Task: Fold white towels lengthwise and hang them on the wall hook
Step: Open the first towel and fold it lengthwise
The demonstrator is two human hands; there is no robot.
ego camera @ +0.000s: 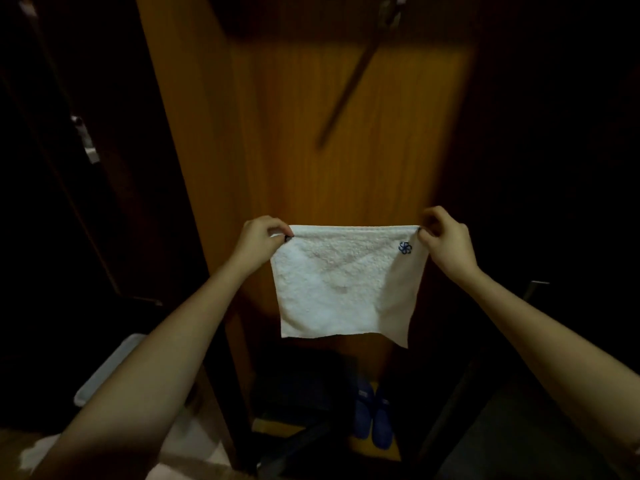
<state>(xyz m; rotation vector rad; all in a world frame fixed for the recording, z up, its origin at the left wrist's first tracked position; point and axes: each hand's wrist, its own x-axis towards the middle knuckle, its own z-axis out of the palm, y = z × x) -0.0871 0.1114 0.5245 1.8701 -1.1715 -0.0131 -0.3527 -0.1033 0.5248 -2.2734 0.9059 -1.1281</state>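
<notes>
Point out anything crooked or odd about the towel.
The towel, pinched at its top corners by the left hand and right hand, hangs unevenly: its lower right corner dips below the rest of the bottom edge.

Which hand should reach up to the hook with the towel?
Probably the right hand. Both hands pinch the towel by its top corners, but the hook sits above, nearer the right side, farther from the left hand.

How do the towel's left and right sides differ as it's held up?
On the towel, the right side bears a blue flower mark; the left side is plain. The right bottom corner hangs lower than the left one. Shared: each top corner is pinched, by the left hand and the right hand.
</notes>
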